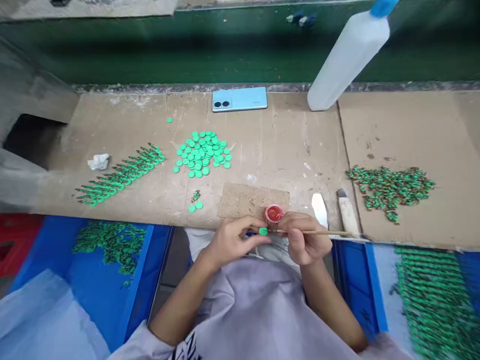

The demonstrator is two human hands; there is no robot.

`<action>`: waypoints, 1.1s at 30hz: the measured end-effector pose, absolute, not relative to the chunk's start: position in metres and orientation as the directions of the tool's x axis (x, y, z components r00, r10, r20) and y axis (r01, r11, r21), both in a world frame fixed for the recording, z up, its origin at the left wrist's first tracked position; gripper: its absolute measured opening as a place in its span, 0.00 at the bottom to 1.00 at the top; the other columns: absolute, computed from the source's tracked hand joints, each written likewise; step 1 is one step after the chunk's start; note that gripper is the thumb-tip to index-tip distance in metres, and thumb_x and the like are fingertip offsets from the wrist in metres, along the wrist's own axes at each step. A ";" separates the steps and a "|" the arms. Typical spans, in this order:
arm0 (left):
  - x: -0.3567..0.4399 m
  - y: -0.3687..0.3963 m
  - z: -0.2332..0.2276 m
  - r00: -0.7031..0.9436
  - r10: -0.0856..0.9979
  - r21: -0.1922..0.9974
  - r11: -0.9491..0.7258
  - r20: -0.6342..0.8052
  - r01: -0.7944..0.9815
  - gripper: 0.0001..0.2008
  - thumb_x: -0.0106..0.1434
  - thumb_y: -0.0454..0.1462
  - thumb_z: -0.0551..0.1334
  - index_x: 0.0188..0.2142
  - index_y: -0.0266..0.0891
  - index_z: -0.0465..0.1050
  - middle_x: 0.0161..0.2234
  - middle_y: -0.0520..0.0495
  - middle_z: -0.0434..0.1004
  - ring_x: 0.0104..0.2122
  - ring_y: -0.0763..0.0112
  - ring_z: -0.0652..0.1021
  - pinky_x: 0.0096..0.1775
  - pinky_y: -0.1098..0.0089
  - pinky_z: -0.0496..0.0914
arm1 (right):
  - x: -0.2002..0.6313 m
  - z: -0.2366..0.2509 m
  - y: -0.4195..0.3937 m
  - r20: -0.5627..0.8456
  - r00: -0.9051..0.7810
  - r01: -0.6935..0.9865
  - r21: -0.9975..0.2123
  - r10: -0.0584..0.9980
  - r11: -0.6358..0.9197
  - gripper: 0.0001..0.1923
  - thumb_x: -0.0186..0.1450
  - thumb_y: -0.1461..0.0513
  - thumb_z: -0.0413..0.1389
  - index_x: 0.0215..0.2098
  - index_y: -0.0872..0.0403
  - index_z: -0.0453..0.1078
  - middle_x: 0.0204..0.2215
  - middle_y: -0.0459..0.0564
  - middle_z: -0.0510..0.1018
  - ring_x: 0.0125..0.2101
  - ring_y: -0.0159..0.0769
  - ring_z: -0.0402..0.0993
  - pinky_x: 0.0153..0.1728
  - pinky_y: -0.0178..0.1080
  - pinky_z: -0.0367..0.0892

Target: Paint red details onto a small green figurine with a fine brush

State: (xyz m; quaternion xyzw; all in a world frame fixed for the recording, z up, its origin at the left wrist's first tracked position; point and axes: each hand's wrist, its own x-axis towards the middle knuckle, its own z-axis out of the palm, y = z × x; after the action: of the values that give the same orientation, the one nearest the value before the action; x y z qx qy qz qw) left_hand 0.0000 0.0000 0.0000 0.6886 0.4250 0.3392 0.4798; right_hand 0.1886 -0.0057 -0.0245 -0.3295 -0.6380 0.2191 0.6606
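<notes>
My left hand (240,237) pinches a small green disc (263,231) at the table's front edge. In my right hand (307,237) is a thin wooden brush (332,232), its tip turned left and close to the disc; I cannot tell whether it touches. A small cup of red paint (274,214) stands just beyond my fingers, by a piece of brown board (251,197). Loose green discs lie in a pile (202,152). Farther left, a slanting row of discs with small green-and-brown pieces (122,175) is laid out.
A pale blue phone (240,99) and a tall white bottle (347,60) are at the back. Small green-brown pieces (392,187) are heaped right, near a white-handled tool (348,212). Blue bins (144,280) with green pieces flank me. Crumpled white tissue (99,161) lies left.
</notes>
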 end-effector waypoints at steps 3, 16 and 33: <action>0.001 0.001 0.001 0.413 0.910 0.952 -0.153 0.031 0.266 0.22 0.66 0.54 0.68 0.41 0.37 0.83 0.30 0.48 0.84 0.19 0.80 0.63 0.23 0.75 0.60 | 0.188 -0.024 -0.005 0.696 0.071 0.131 -0.717 0.715 0.685 0.05 0.71 0.67 0.55 0.40 0.52 0.73 0.24 0.46 0.78 0.21 0.35 0.74 0.22 0.38 0.72; 0.001 0.002 0.004 0.429 0.903 0.949 -0.153 0.020 0.277 0.18 0.66 0.52 0.69 0.41 0.38 0.83 0.29 0.48 0.85 0.20 0.77 0.70 0.25 0.74 0.65 | 0.188 -0.019 -0.003 0.693 0.035 0.096 -0.720 0.720 0.688 0.06 0.71 0.67 0.54 0.40 0.53 0.72 0.23 0.45 0.76 0.20 0.33 0.72 0.22 0.37 0.71; 0.000 0.003 0.002 0.467 0.880 0.943 -0.220 0.081 0.250 0.09 0.69 0.42 0.68 0.41 0.39 0.82 0.29 0.50 0.84 0.26 0.73 0.79 0.30 0.74 0.72 | 0.184 -0.005 0.003 0.779 -0.079 0.256 -0.587 0.622 0.768 0.10 0.74 0.62 0.59 0.33 0.51 0.69 0.18 0.42 0.72 0.16 0.31 0.67 0.19 0.35 0.64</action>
State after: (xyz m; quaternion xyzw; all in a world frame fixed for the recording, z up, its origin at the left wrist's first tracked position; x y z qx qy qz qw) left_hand 0.0001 0.0032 0.0022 0.7089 0.3988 0.3276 0.4808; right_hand 0.1836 0.0030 -0.0054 -0.3054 -0.7188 0.1507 0.6061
